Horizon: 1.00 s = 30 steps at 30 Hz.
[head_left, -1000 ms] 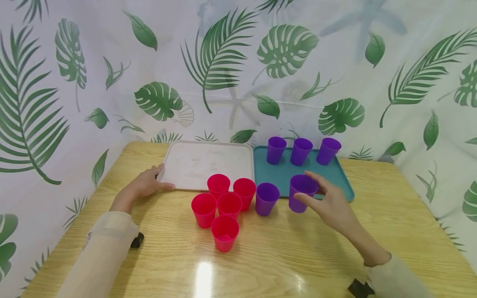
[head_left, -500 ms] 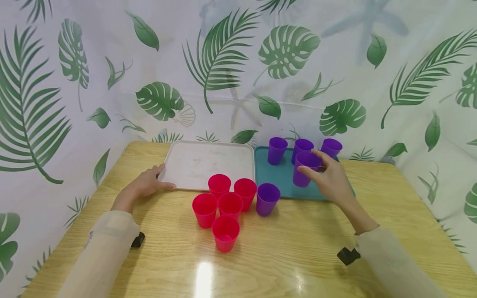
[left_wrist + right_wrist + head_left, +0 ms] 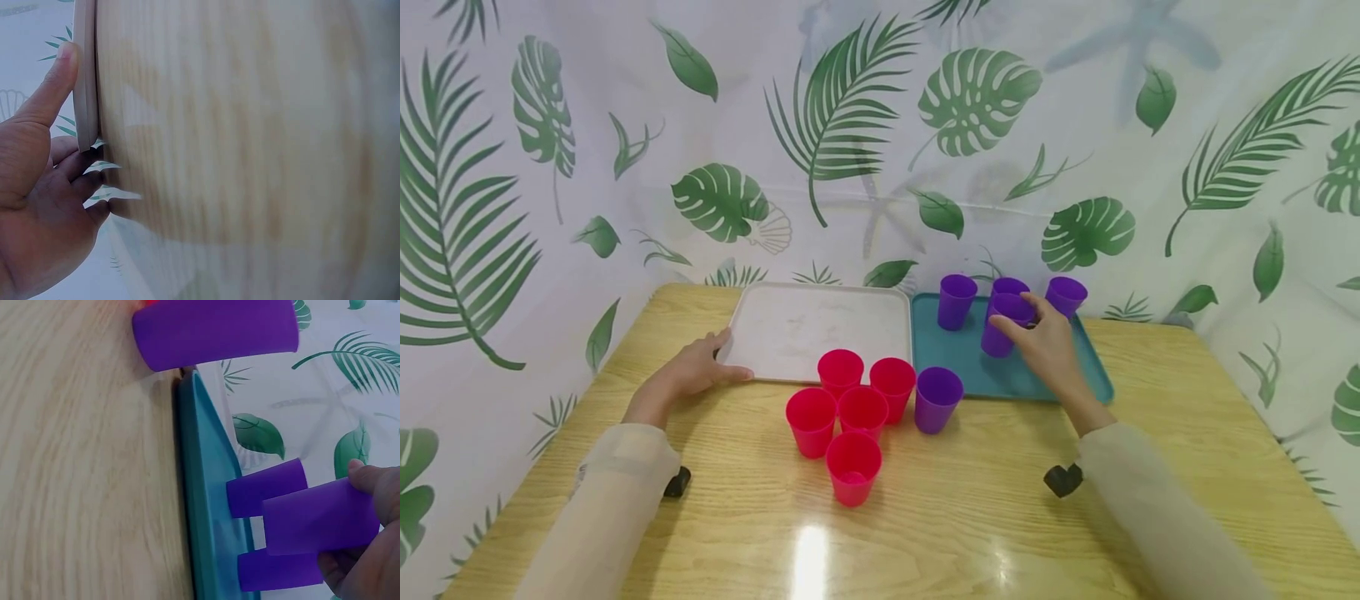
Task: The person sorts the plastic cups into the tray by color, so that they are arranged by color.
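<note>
My right hand (image 3: pixel 1048 346) holds a purple cup (image 3: pixel 1000 340) upright between thumb and fingers, raised a little above the teal tray (image 3: pixel 1086 375). In the right wrist view, the cup's (image 3: pixel 315 519) base hangs apart from the tray surface. Along the tray's back stand three more purple cups, the left one (image 3: pixel 957 302), the middle one partly hidden by the held cup, and the right one (image 3: pixel 1066 295). At the white tray's (image 3: pixel 820 329) front left corner rests my left hand (image 3: pixel 698 367). Its thumb (image 3: pixel 57 78) lies straight along the front edge, its fingers at the side.
Another purple cup (image 3: pixel 937 404) stands on the wooden table (image 3: pixel 970 517) before the trays. Left of it is a cluster of several red cups (image 3: pixel 853 467), close to the white tray's front edge. A leaf-patterned cloth (image 3: pixel 865 125) hangs behind the table.
My right hand has lifted the purple cup from in front of the teal tray and carried it back over that tray, toward the middle back cup. My left hand stays put.
</note>
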Each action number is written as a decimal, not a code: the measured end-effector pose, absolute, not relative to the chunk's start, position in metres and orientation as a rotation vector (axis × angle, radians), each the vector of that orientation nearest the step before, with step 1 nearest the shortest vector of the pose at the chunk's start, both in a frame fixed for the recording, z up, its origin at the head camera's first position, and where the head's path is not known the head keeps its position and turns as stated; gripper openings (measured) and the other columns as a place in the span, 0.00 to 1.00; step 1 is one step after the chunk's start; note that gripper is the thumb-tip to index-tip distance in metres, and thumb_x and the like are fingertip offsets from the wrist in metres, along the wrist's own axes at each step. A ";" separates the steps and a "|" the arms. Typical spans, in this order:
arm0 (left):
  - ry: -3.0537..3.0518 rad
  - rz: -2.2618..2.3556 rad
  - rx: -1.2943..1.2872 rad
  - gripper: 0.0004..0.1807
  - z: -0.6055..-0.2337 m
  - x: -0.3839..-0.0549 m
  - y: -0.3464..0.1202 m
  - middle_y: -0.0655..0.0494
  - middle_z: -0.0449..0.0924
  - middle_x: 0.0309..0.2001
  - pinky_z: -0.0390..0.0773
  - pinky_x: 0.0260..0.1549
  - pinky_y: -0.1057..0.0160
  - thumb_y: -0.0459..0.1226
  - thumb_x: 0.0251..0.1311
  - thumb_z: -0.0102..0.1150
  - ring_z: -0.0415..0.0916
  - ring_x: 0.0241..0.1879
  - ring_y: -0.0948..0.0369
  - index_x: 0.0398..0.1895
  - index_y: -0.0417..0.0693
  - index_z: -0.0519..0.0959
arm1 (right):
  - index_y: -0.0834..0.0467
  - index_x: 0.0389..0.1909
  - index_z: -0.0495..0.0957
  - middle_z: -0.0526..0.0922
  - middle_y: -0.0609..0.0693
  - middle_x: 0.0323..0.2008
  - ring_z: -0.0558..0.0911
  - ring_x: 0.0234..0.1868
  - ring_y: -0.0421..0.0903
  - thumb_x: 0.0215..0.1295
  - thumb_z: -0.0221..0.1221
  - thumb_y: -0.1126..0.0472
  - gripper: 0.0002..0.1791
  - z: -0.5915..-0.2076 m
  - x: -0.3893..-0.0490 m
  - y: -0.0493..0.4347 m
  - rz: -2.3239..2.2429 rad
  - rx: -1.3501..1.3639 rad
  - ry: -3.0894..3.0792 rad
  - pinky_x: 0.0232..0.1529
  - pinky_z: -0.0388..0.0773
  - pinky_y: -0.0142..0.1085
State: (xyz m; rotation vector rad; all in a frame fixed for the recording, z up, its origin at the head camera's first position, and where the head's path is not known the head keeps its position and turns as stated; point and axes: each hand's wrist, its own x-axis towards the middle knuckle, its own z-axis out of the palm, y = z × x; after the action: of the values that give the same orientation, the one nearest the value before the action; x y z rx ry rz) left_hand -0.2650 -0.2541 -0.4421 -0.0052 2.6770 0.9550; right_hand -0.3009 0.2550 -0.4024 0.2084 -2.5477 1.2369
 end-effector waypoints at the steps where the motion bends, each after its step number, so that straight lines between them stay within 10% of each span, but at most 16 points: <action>1: 2.675 0.953 -0.007 0.63 -0.442 -0.265 -0.254 0.28 0.33 0.80 0.39 0.75 0.33 0.60 0.62 0.68 0.32 0.79 0.34 0.83 0.39 0.40 | 0.70 0.73 0.66 0.82 0.68 0.56 0.82 0.47 0.55 0.66 0.70 0.49 0.43 -0.405 -0.303 0.253 1.233 0.202 -2.548 0.46 0.78 0.34; 8: 2.668 0.945 -0.005 0.62 -0.442 -0.266 -0.255 0.28 0.32 0.80 0.39 0.75 0.33 0.59 0.63 0.67 0.31 0.79 0.33 0.83 0.39 0.39 | 0.70 0.73 0.66 0.78 0.70 0.61 0.81 0.56 0.64 0.65 0.72 0.51 0.44 -0.417 -0.314 0.237 1.240 0.165 -2.547 0.59 0.77 0.56; 30: 2.681 0.941 0.008 0.62 -0.442 -0.266 -0.254 0.27 0.33 0.80 0.40 0.75 0.33 0.59 0.63 0.67 0.32 0.79 0.33 0.83 0.38 0.39 | 0.75 0.68 0.69 0.78 0.73 0.60 0.79 0.59 0.67 0.61 0.75 0.54 0.43 -0.436 -0.320 0.227 1.181 0.128 -2.471 0.60 0.75 0.57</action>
State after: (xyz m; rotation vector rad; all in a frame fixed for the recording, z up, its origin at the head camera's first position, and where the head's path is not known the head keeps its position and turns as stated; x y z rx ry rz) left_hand -0.2657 -0.2542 -0.4420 0.0085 2.6813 0.9409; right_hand -0.3203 0.2267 -0.4365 0.1277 -2.4714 1.1805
